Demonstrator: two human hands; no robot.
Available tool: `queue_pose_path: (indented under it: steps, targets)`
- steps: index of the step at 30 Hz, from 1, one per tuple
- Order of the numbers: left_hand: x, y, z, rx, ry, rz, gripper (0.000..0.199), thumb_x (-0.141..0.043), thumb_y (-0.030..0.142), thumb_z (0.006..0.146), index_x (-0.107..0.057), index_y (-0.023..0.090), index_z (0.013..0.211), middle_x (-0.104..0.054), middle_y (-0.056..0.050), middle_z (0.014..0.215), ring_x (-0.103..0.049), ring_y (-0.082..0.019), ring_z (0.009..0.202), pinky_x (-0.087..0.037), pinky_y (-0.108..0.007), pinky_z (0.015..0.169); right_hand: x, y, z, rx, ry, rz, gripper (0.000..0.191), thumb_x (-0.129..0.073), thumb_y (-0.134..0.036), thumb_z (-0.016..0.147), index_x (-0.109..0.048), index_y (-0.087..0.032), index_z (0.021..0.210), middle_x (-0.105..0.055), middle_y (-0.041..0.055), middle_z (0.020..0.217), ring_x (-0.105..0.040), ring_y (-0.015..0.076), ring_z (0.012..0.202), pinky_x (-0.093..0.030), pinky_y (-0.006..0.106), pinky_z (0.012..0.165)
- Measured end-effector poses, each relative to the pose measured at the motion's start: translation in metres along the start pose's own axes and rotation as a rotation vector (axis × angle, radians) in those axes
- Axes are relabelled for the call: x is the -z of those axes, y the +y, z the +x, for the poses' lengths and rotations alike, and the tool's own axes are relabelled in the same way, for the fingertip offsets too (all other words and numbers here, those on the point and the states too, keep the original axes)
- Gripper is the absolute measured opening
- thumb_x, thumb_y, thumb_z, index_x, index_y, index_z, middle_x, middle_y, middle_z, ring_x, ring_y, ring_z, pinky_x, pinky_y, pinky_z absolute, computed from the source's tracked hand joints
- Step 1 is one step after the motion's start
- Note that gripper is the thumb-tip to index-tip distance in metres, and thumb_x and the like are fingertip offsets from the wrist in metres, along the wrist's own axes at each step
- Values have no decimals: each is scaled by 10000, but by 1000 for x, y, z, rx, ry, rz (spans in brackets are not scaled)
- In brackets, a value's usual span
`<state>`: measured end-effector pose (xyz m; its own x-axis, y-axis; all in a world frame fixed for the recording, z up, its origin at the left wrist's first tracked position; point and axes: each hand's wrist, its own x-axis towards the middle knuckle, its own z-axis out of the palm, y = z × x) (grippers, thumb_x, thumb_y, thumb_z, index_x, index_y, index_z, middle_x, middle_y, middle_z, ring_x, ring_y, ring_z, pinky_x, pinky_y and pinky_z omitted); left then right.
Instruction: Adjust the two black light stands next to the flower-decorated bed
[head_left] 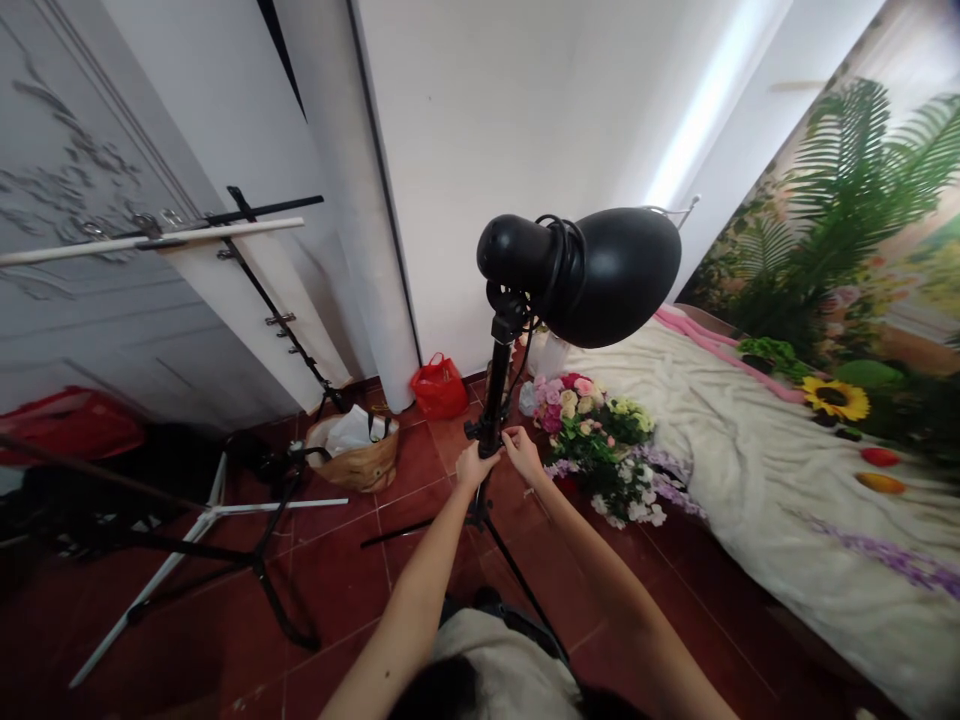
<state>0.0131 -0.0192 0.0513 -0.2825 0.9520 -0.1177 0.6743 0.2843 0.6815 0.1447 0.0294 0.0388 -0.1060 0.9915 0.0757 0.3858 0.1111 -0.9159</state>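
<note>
Directly in front of me stands a black light stand (pixel 496 385) with a black studio lamp (pixel 626 275) on top. The lamp's dark cable (pixel 568 265) is coiled around its housing and hangs down beside the pole. My left hand (pixel 472 466) is wrapped round the pole just below a collar. At the pole's right side, level with that collar, my right hand (pixel 522 453) has its fingers pinched together. Whatever those fingers hold is too small to make out. Below my hands, the stand's legs (pixel 517 575) spread over the red tiles.
Artificial flowers (pixel 592 420) lie right of the stand, beside a platform covered in cream cloth (pixel 757 470). A red bag (pixel 439 387) and a woven basket (pixel 360 462) sit near the wall. On the left are a white-legged stand (pixel 172 550) and a crossbar with clips (pixel 187 235).
</note>
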Motion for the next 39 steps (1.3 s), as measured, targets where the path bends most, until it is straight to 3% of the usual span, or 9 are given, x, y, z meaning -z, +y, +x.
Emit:
queue_pose_path:
  steps: [6, 9, 13, 18, 23, 29, 32, 39]
  targets:
    - [-2, -3, 3, -48, 0, 19, 397, -622, 486, 707, -624, 211, 994, -679, -69, 965, -622, -212, 923, -411, -232, 701, -6, -6, 20, -282, -48, 188, 158, -577, -282, 669, -533, -181, 783, -566, -23, 545, -572, 151, 499, -460, 270, 520]
    - [-2, -3, 3, -47, 3, 11, 379, -625, 474, 709, -625, 209, 979, -684, -63, 950, -626, -204, 905, -411, -226, 695, -11, -11, 26, -329, -54, 235, 92, -535, -264, 684, -538, -177, 712, -566, -12, 526, -571, 144, 478, -464, 262, 484]
    - [-1, -2, 1, -46, 6, 5, 364, -632, 446, 714, -619, 211, 991, -682, -65, 964, -624, -206, 914, -414, -233, 707, -13, -11, 22, -289, -11, 269, 152, -531, -299, 683, -554, -170, 761, -615, 15, 634, -603, 153, 587, -491, 268, 538]
    - [2, 0, -1, -19, -1, 0, 393, -630, 471, 708, -621, 206, 998, -678, -78, 981, -617, -223, 944, -421, -250, 734, -1, 1, 0, 1, 80, 283, 282, -526, -429, 732, -546, -174, 848, -643, 59, 821, -617, 180, 801, -503, 306, 706]
    - [-1, -3, 2, -48, 3, 16, 404, -612, 492, 715, -618, 205, 1000, -679, -76, 974, -618, -230, 946, -425, -254, 728, 11, 5, -18, 70, -46, 303, 378, -476, -511, 788, -572, -172, 924, -650, 83, 956, -605, 192, 920, -489, 326, 788]
    - [-2, -3, 2, -49, 18, 10, 424, -625, 496, 706, -623, 196, 1006, -677, -87, 980, -620, -230, 938, -427, -254, 728, 14, 1, -20, 46, -163, 364, 469, -484, -560, 772, -593, -180, 1023, -630, 85, 1058, -595, 194, 947, -502, 295, 713]
    - [1, 0, 0, -9, 9, 0, 435, -642, 498, 691, -631, 196, 1004, -679, -90, 973, -615, -232, 954, -425, -251, 742, 11, 4, -17, -2, -162, 365, 517, -484, -616, 737, -608, -178, 982, -642, 70, 994, -606, 185, 865, -497, 276, 642]
    - [-4, -4, 3, -61, 17, 4, 412, -623, 496, 708, -628, 205, 1000, -676, -84, 999, -620, -235, 949, -423, -250, 716, 8, -4, 3, -128, -46, 97, 530, -507, -669, 676, -533, -168, 508, -546, 27, 490, -550, 172, 552, -416, 264, 538]
